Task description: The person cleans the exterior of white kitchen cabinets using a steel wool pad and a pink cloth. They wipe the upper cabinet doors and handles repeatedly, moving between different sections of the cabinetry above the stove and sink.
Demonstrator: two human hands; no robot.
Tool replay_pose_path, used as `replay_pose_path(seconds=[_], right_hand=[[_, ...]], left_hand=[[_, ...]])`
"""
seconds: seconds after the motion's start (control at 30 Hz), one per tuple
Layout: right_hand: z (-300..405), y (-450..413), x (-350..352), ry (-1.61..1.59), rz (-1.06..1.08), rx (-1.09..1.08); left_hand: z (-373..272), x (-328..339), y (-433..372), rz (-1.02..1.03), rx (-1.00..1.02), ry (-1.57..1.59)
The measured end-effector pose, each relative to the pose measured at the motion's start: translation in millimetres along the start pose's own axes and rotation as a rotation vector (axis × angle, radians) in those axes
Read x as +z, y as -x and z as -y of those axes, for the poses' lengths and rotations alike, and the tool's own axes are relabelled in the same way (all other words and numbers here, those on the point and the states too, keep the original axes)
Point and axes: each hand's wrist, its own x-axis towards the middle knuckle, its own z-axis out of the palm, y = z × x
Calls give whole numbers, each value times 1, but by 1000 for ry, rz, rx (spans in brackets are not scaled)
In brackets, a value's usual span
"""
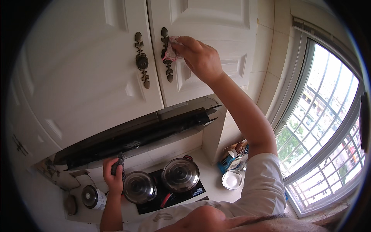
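My right hand (200,55) pinches a crumpled pink and white cloth (170,53) against the ornate dark metal handle (169,71) of the right white cabinet door (208,17). The cloth hides the handle's middle. A matching handle (142,62) is on the left cabinet door (81,58), just across the gap. Lower down, my left hand (112,177) grips a dark grey scouring pad (119,165), held up in front of the black range hood (136,136). Whether the pad touches the hood's lower edge I cannot tell.
Below the hood, two pots with glass lids (180,174) (139,187) stand on a black cooktop (150,206). A rice cooker (93,197) is at the left. White bowls (232,179) and a blue rack (224,165) sit at the right, near a barred window (321,113).
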Motion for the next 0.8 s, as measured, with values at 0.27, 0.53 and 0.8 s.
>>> replay_pose_path(seconds=[0.27,0.53,0.8], right_hand=[[3,-14,-2,-36,-17,10],[5,-28,1,-34,-33,20],[-24,-7,-23,63,37,132]], left_hand=[[0,-1,3,14,28,-15],[1,-4,3,9,-4,-14],[12,-10,12,-9,-66,9]])
